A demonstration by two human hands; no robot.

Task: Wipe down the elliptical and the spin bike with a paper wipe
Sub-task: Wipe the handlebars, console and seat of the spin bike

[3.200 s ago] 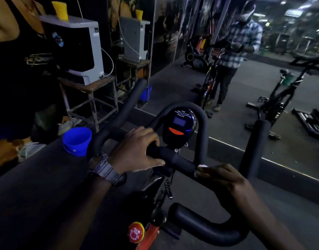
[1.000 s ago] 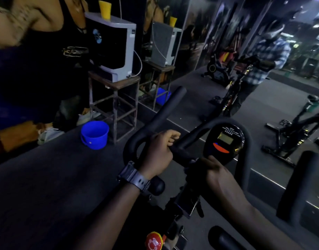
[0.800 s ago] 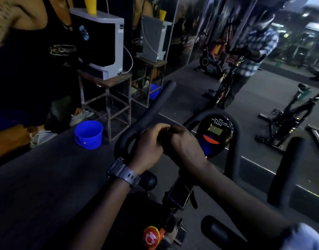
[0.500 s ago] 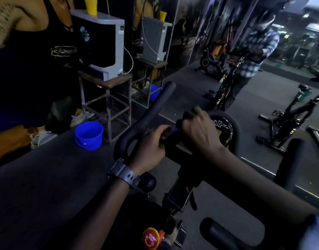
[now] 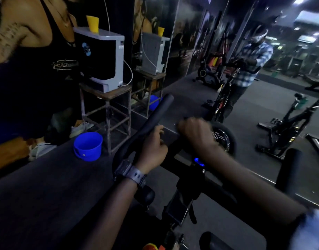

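Dim gym flooring [image 5: 38, 204] is spread across the scene, dark and rubbery, and a mirrored wall [image 5: 200, 42] is seen beyond it, in which a person in a checked shirt and several exercise machines are reflected. At the left a large poster of a figure in a black vest [image 5: 29, 60] is mounted against the wall. Beside it a grey and black box-shaped appliance [image 5: 102, 60] is set on a metal stand [image 5: 108, 112], with a yellow cup [image 5: 93, 23] placed on top. A blue bucket [image 5: 88, 146] is stood on the floor just beside the stand's legs.

The spin bike [image 5: 180, 210] is found in the foreground, directly below the camera, its black handlebar [image 5: 153, 116] reaching forward and its round console [image 5: 221, 139] partly hidden behind the right hand. The left hand [image 5: 153, 148], with a grey watch [image 5: 131, 175] worn at the wrist, is curled round the handlebar's left bend. The right hand [image 5: 196, 134] is blurred and closed into a fist at the centre of the bar, next to the console; whether the paper wipe is held inside it cannot be told
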